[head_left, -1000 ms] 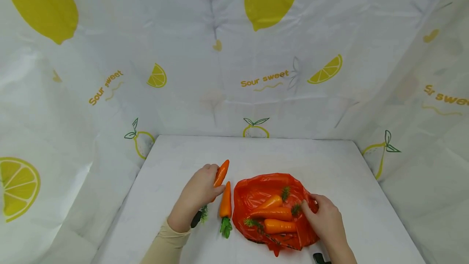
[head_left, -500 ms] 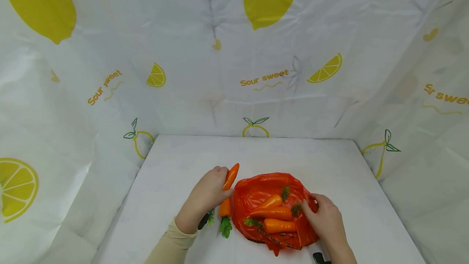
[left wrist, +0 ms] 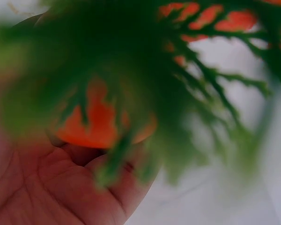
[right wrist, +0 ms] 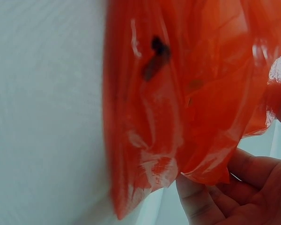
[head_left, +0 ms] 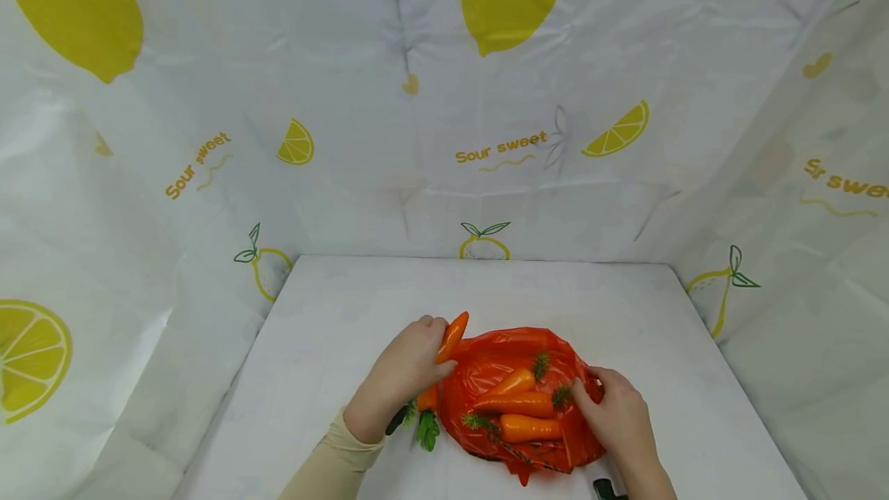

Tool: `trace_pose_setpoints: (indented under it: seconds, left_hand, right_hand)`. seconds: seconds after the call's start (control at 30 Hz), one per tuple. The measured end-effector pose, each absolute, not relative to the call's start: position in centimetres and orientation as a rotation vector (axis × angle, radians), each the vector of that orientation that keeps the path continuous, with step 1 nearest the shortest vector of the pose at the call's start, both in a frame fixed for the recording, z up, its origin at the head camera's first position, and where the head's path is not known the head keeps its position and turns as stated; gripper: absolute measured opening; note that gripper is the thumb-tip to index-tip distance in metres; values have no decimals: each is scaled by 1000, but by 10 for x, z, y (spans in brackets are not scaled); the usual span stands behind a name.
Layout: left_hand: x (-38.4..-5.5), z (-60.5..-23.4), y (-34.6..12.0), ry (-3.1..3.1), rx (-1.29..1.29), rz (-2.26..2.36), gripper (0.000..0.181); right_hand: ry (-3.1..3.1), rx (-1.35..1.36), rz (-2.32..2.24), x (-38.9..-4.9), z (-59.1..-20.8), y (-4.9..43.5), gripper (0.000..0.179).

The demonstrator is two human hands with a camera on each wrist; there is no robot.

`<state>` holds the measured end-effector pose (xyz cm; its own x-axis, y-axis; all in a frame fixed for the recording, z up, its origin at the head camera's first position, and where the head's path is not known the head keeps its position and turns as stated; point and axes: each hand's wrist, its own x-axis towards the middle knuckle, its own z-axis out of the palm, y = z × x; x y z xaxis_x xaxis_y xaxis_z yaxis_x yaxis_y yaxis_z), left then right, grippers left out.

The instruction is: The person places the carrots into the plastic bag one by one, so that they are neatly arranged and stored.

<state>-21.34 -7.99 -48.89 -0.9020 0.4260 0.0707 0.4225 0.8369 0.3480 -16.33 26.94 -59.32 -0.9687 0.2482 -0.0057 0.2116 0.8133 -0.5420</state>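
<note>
My left hand (head_left: 406, 365) grips an orange carrot (head_left: 454, 336), its tip pointing up and away at the left rim of a red plastic bag (head_left: 479, 357). In the left wrist view, blurred green leaves (left wrist: 131, 42) cover much of that carrot (left wrist: 96, 124). Several carrots (head_left: 517, 405) with green tops lie inside the spread bag. At the bag's right edge my right hand (head_left: 621, 415) pinches the plastic between thumb and fingers; the right wrist view shows the crumpled red film (right wrist: 206, 93) against the fingers. Another carrot (head_left: 427, 398) lies partly hidden beneath my left hand.
A white table (head_left: 347, 292) bears everything. Lemon-printed white sheeting (head_left: 389, 137) stands behind it and at both sides. Dark wrist-camera parts (head_left: 606, 489) show below the right hand and by the left wrist.
My left hand has moved right with the carrot, from left of the loose carrot to the bag's left rim, now covering much of the loose one. My right hand and the bag stay put.
</note>
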Motion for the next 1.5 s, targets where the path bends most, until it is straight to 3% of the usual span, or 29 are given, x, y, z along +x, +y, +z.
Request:
trace_pose_setpoints:
  seconds: [1.5]
  left_hand:
    - [-203, -493, -28, 2960, 931, 327, 51]
  right_hand:
    - [-2923, -368, 856, -163, -594, 270, 62]
